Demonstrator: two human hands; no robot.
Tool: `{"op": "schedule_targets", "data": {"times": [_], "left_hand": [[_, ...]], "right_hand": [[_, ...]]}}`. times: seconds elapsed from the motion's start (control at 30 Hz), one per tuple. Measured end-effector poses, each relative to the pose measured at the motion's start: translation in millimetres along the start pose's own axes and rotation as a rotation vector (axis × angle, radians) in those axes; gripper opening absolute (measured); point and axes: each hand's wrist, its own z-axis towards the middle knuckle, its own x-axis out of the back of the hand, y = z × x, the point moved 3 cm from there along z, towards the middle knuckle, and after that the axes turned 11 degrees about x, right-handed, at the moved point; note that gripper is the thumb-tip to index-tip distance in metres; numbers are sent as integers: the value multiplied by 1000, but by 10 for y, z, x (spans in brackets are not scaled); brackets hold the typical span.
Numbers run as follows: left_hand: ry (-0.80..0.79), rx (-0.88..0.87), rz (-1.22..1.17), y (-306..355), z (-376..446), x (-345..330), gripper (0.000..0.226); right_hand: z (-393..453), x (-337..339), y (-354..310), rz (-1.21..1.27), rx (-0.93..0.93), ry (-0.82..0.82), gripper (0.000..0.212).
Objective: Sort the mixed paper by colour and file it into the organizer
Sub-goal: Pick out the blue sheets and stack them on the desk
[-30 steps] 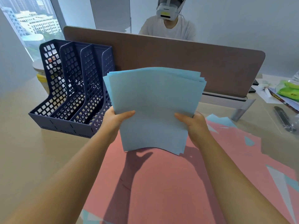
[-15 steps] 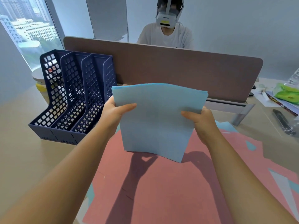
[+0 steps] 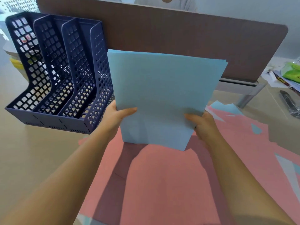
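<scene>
Blue paper stack (image 3: 162,95) upright, long axis vertical; left hand (image 3: 113,117) and right hand (image 3: 203,125) grip its lower sides

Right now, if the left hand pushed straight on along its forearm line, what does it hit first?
Likely the organizer's near side wall: the left hand, gripping the blue stack, sits right beside it. Depth is unclear; it might slip past toward the brown divider.

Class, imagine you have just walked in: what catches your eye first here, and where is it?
A stack of light blue paper stands upright at centre, held by the left hand and right hand. Pink sheets cover the desk below, and a dark blue organizer stands at the left.
</scene>
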Motion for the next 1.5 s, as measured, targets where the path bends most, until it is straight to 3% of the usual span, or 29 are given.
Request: {"op": "schedule_targets", "data": {"times": [0.13, 0.33, 0.47, 0.53, 0.67, 1.07, 1.2, 1.5], "left_hand": [[105, 85, 33, -413, -55, 21, 36], [323, 35, 145, -329, -205, -4, 21], [460, -1, 189, -120, -470, 174, 23], [495, 44, 151, -65, -632, 368, 11], [559, 177, 117, -32, -1018, 844, 16], [870, 108, 166, 396, -1881, 2905, 15], [891, 118, 209, 540, -2022, 3683, 16], [914, 203, 296, 642, -1882, 4813, 16]], "right_hand": [[-171, -58, 241, -87, -89, 40, 26], [-253, -125, -26, -154, 101, 41, 32], [-297, -342, -251, -147, 163, -26, 25], [-343, -534, -329, -159, 175, -77, 27], [-515, -1018, -403, -129, 158, -197, 32], [-1054, -3178, -507, -195, 70, -462, 27], [-1200, -3982, -451, -220, 18, -500, 12], [-1160, -5150, -135, -261, -114, -533, 13]]}}
